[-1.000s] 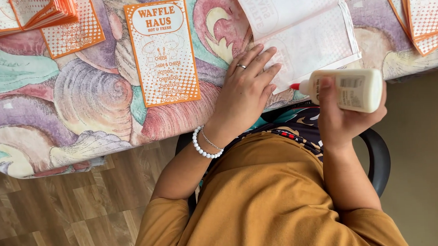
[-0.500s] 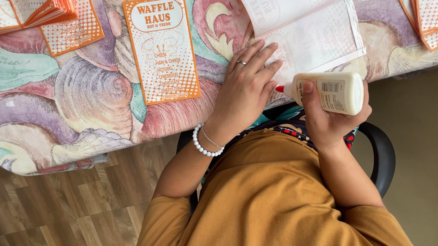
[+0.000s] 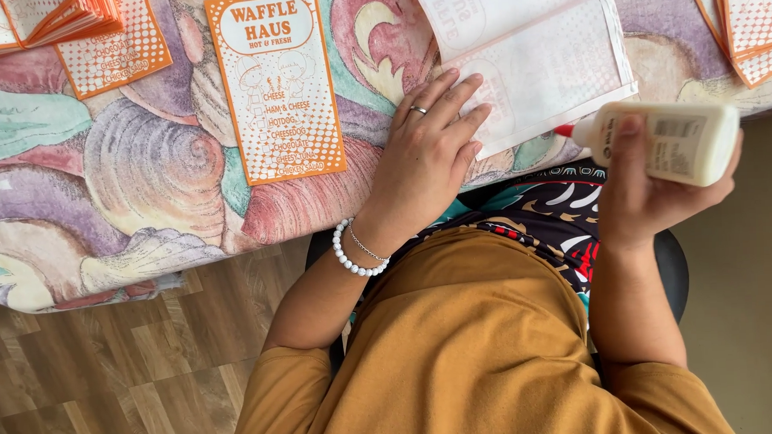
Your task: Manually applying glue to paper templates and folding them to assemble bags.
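Looking down from the head camera, I see a seated person in a mustard-yellow top at a table (image 3: 146, 208) covered with a cloth printed in large pastel seashells. The left hand (image 3: 427, 156) lies flat, palm down, fingers spread a little, at the table's near edge; its fingertips rest on the lower left corner of an unfolded white paper bag (image 3: 534, 58) that lies printed side down, faint dotted print showing through. This hand grips nothing. It wears a ring on one finger, and a white bead bracelet (image 3: 353, 257) with a thin chain circles the wrist. The right hand (image 3: 646, 195) is closed around a white glue bottle (image 3: 670, 139), held on its side just off the table edge, above the lap. The bottle's red tip (image 3: 563, 130) points left toward the paper bag and sits just beside the bag's lower edge; I cannot tell whether it touches the paper. To the left of the flat hand, well apart from it, lies a finished orange-and-white menu-style bag (image 3: 274, 84) face up. A stack of similar orange bags (image 3: 45, 19) sits at the far left corner, and more orange-edged bags (image 3: 743, 25) lie at the far right. Below the table I see a patterned dark garment (image 3: 540, 212), the black chair (image 3: 674, 267) and a wood-look floor (image 3: 109, 372).
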